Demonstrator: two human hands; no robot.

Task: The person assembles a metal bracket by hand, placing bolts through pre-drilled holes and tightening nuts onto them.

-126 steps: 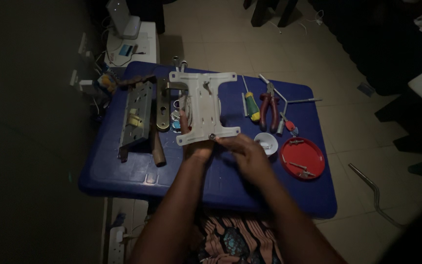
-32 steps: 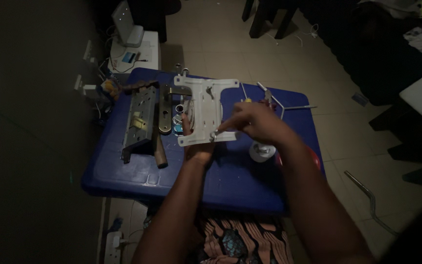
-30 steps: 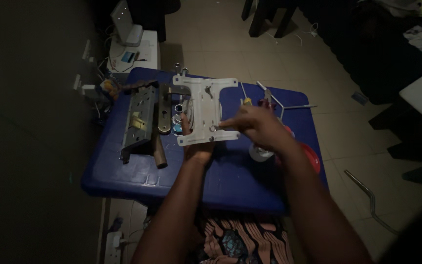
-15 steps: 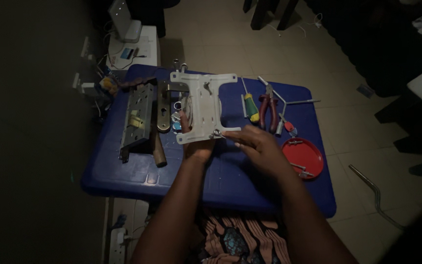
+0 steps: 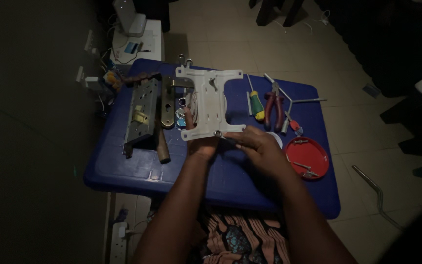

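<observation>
Your left hand [image 5: 200, 144] holds the grey metal bracket [image 5: 209, 103] from below; the thumb lies on its left edge and the plate stands up above the blue surface [image 5: 221, 181]. Your right hand [image 5: 255, 145] is just to the right of the left one, with the fingers closed narrow on a small bolt [image 5: 217, 133] at the lower edge of the bracket. The fingertips [image 5: 231, 140] touch this bolt.

Beyond your left hand, to its left, a grey lock case [image 5: 141, 110] and a brass handle plate [image 5: 167, 106] lie on the surface. Beyond your right hand you see a screwdriver with green and yellow handle [image 5: 256, 104] and red pliers [image 5: 273, 105]. To the right of your right hand is a red lid [image 5: 307, 157] with some screws in it, and a small white cup [image 5: 275, 138] is partly hidden just behind this hand.
</observation>
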